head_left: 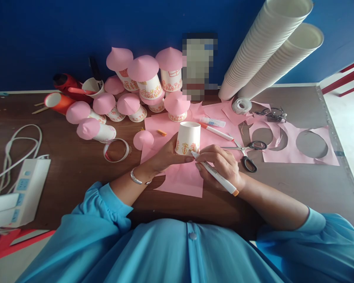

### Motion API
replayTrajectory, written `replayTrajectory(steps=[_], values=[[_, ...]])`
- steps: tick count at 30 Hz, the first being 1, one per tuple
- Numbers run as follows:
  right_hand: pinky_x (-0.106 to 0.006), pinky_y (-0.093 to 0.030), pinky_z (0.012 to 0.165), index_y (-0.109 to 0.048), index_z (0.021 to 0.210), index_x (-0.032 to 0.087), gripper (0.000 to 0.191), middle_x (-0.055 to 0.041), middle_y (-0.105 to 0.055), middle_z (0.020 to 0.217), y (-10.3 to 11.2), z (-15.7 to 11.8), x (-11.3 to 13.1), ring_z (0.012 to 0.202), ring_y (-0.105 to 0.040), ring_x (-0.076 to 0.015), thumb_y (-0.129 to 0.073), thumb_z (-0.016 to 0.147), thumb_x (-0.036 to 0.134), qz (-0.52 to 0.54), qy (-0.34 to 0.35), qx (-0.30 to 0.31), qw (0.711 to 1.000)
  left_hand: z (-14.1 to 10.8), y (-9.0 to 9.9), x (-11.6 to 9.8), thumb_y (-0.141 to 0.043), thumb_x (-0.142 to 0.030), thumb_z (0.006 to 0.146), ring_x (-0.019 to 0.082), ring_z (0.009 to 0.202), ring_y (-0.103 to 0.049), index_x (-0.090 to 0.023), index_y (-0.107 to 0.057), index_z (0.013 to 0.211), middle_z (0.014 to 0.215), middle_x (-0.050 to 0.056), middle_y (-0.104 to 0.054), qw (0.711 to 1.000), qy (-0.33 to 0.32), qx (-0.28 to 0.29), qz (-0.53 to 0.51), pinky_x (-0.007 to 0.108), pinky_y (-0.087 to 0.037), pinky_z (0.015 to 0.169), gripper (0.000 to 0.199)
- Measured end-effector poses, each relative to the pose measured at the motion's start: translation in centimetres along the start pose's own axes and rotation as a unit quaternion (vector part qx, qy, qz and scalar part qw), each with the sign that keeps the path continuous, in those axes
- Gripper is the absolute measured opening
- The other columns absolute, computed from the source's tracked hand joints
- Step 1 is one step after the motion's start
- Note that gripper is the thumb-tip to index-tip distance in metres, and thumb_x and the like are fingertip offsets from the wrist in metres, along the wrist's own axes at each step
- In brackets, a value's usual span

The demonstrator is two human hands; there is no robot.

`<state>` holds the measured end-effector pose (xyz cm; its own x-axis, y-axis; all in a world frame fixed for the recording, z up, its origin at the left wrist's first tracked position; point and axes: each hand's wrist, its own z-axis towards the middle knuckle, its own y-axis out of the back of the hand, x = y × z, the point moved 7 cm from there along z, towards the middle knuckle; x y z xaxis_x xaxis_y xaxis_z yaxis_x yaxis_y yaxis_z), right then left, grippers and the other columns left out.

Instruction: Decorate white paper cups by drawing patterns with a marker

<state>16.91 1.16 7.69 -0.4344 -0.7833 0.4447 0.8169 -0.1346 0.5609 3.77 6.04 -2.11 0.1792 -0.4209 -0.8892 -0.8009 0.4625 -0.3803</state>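
My left hand is closed round the lower left side of a white paper cup, which stands upside down in its grip. Orange and yellowish flowers run along the cup's lower edge. In my right hand is a white marker with an orange end, its tip at the cup near the flowers. Under both hands lies pink paper. Just beyond the cup are a red-and-white marker and a glue stick. Scissors with black handles lie right of my right hand.
Several decorated cups with pink cone roofs stand at the back left. Two tall cup stacks lean at the back right, near a tape roll. A power strip lies left; cut pink paper lies right.
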Motion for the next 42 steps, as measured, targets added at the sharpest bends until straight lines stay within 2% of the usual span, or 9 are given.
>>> replayTrajectory(steps=[8, 13, 16, 21, 29, 34, 42], values=[[-0.025, -0.055, 0.056, -0.057, 0.102, 0.021, 0.020, -0.0012, -0.066, 0.077, 0.6, 0.2, 0.3, 0.064, -0.066, -0.0145, -0.061, 0.087, 0.009, 0.020, 0.014, -0.026, 0.999, -0.1, -0.1, -0.1, -0.088, -0.025, 0.069, 0.023, 0.101, -0.064, -0.024, -0.055, 0.128, 0.107, 0.005, -0.067, 1.000, 0.001, 0.012, -0.005, 0.036, -0.051, 0.087, 0.068], [-0.026, -0.057, 0.057, -0.057, 0.103, 0.022, 0.021, -0.0017, -0.067, 0.080, 0.6, 0.1, 0.2, 0.068, -0.068, -0.0153, -0.061, 0.087, 0.009, 0.044, 0.018, -0.018, 0.999, -0.1, 0.0, -0.7, -0.089, -0.028, 0.068, 0.025, 0.110, -0.062, -0.024, -0.055, 0.126, 0.119, 0.006, -0.065, 1.000, -0.009, -0.010, -0.026, 0.036, -0.050, 0.092, 0.068], [-0.027, -0.057, 0.059, -0.057, 0.104, 0.020, 0.021, -0.0032, -0.067, 0.081, 0.6, 0.1, -0.1, 0.070, -0.068, -0.0162, -0.060, 0.087, 0.009, 0.061, 0.005, -0.020, 0.998, 0.0, -0.6, -1.1, -0.086, -0.028, 0.071, 0.027, 0.113, -0.062, -0.023, -0.056, 0.127, 0.126, 0.009, -0.064, 0.999, -0.019, 0.016, -0.044, 0.038, -0.051, 0.092, 0.064], [-0.028, -0.057, 0.062, -0.059, 0.104, 0.021, 0.017, -0.0035, -0.067, 0.081, 0.3, -0.1, -0.2, 0.074, -0.068, -0.0179, -0.060, 0.089, 0.013, 0.092, -0.008, -0.013, 0.996, -0.1, -1.2, -0.9, -0.082, -0.030, 0.075, 0.029, 0.115, -0.063, -0.022, -0.057, 0.130, 0.123, 0.011, -0.067, 0.995, -0.017, 0.059, -0.076, 0.039, -0.051, 0.092, 0.060], [-0.030, -0.060, 0.065, -0.057, 0.105, 0.020, 0.014, -0.0049, -0.067, 0.084, -0.2, -0.3, 0.1, 0.078, -0.069, -0.0184, -0.059, 0.092, 0.015, 0.107, -0.001, 0.007, 0.994, 0.1, -0.4, 0.3, -0.091, -0.027, 0.064, 0.028, 0.112, -0.065, -0.026, -0.053, 0.135, 0.119, 0.009, -0.069, 0.998, 0.000, 0.043, -0.038, 0.033, -0.050, 0.082, 0.081], [-0.030, -0.060, 0.066, -0.058, 0.107, 0.021, 0.018, -0.0039, -0.068, 0.084, -0.1, -0.3, 0.0, 0.078, -0.070, -0.0185, -0.060, 0.090, 0.014, 0.108, -0.002, 0.006, 0.994, 0.2, 0.0, 0.4, -0.090, -0.032, 0.067, 0.029, 0.109, -0.066, -0.024, -0.052, 0.136, 0.114, 0.009, -0.071, 0.999, 0.003, 0.031, -0.019, 0.037, -0.051, 0.086, 0.079], [-0.029, -0.059, 0.061, -0.059, 0.107, 0.020, 0.020, -0.0041, -0.068, 0.082, 0.4, 0.0, 0.1, 0.075, -0.069, -0.0182, -0.060, 0.089, 0.011, 0.081, 0.009, -0.022, 0.996, -0.3, -0.3, -0.1, -0.087, -0.029, 0.071, 0.030, 0.114, -0.066, -0.024, -0.055, 0.133, 0.120, 0.009, -0.070, 0.998, -0.001, 0.027, -0.048, 0.043, -0.052, 0.094, 0.070]])
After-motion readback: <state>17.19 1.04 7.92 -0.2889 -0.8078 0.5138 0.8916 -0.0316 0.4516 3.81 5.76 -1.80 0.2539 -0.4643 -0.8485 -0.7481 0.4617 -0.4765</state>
